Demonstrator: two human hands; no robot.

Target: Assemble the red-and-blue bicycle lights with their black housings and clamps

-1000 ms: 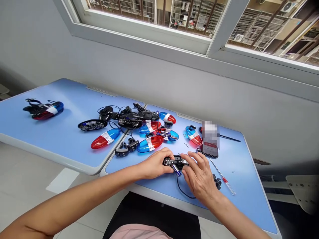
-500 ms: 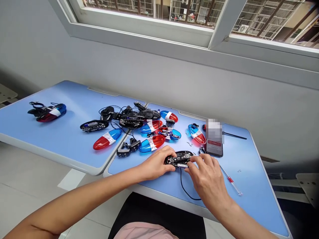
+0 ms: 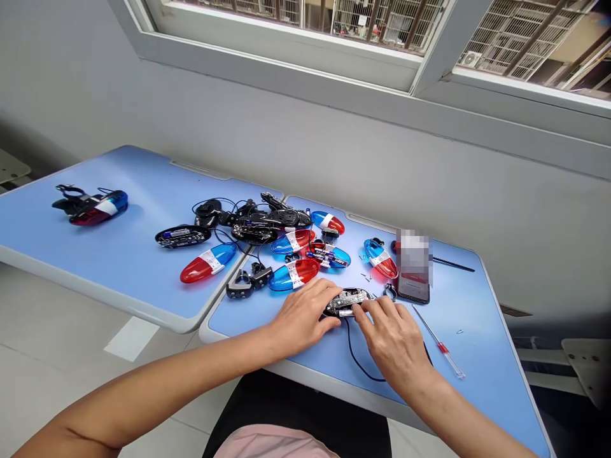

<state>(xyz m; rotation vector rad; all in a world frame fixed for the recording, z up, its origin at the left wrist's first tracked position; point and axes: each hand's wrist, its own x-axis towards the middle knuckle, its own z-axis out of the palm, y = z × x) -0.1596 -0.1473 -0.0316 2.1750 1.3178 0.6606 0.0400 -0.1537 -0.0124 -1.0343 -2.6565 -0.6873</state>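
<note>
A black oval housing with its inner parts exposed lies on the blue table near the front edge. My left hand grips its left end between thumb and fingers. The fingertips of my right hand press on its right side, by a silvery battery at the near edge. A black cable runs from the housing toward me and under my right hand. Just beyond my left hand is a blue and red cover.
Black housings with cables and more covers lie at left and behind. To the right are a phone, a clear-handled screwdriver and small screws. An assembled light sits far left.
The battery now lies in the near side of the housing, and my right fingers have shifted onto it. My left hand has moved slightly over the housing's left end. The view has shifted a little.
</note>
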